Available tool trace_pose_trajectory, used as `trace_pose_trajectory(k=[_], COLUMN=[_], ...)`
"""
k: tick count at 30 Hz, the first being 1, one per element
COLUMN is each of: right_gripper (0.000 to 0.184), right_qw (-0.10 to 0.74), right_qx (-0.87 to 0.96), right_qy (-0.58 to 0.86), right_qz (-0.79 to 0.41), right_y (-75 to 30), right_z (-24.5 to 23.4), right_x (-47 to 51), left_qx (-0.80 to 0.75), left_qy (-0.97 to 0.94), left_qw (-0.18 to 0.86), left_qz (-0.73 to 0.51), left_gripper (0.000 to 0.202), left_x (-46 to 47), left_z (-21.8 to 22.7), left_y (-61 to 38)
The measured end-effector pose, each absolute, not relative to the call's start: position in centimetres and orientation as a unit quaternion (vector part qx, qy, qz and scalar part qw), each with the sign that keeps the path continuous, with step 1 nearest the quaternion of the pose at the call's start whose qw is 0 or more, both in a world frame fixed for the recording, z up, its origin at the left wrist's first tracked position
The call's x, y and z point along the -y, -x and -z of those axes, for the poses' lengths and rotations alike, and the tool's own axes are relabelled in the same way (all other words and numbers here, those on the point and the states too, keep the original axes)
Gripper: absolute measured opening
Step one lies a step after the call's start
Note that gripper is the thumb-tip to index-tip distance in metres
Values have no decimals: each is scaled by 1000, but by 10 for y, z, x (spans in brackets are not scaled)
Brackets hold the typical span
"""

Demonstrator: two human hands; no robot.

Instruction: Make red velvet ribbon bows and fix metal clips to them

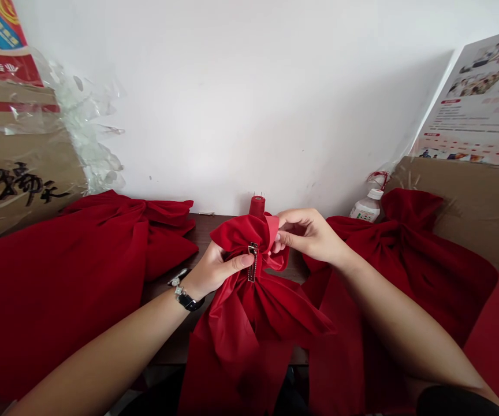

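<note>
A red fabric bow (243, 231) with long tails hangs between my hands above the dark table. At its middle sits a metal hair clip (253, 263). My left hand (221, 268) grips the bow from the left, its thumb pressed beside the clip; the other fingers are hidden behind the cloth. My right hand (304, 234) pinches the right loop's edge between thumb and fingers. Just behind the bow stands a spool of red thread (257, 205), with thin needle-like pins sticking up from its top.
Red cloth (102, 248) is heaped on the left of the brown table (212, 225), and another gathered red piece (423, 254) lies at right. A white bottle (367, 205) stands behind it. Cardboard boxes (24, 167) flank both sides; a white wall (241, 104) closes the back.
</note>
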State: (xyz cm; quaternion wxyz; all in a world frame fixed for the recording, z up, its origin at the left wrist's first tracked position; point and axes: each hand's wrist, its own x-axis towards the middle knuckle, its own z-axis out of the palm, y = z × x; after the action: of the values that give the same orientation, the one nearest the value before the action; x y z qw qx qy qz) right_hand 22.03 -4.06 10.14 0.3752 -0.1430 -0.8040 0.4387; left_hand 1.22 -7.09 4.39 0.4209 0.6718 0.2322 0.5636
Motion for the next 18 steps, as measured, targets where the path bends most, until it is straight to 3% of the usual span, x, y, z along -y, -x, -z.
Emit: trace_pose_trajectory(k=[10, 18], right_gripper=[19, 9], right_qw=[416, 624], right_qx=[778, 676], right_qy=[216, 167], right_qz=[-418, -355], right_y=[-232, -261], right_z=[-113, -142], right_x=[31, 36], left_qx=[-229, -215], left_qy=[-685, -694], left_qw=[399, 389], left_qz=[-566, -566], left_gripper=[35, 30], left_x=[71, 70], left_z=[-44, -41], left_y=[-12, -12])
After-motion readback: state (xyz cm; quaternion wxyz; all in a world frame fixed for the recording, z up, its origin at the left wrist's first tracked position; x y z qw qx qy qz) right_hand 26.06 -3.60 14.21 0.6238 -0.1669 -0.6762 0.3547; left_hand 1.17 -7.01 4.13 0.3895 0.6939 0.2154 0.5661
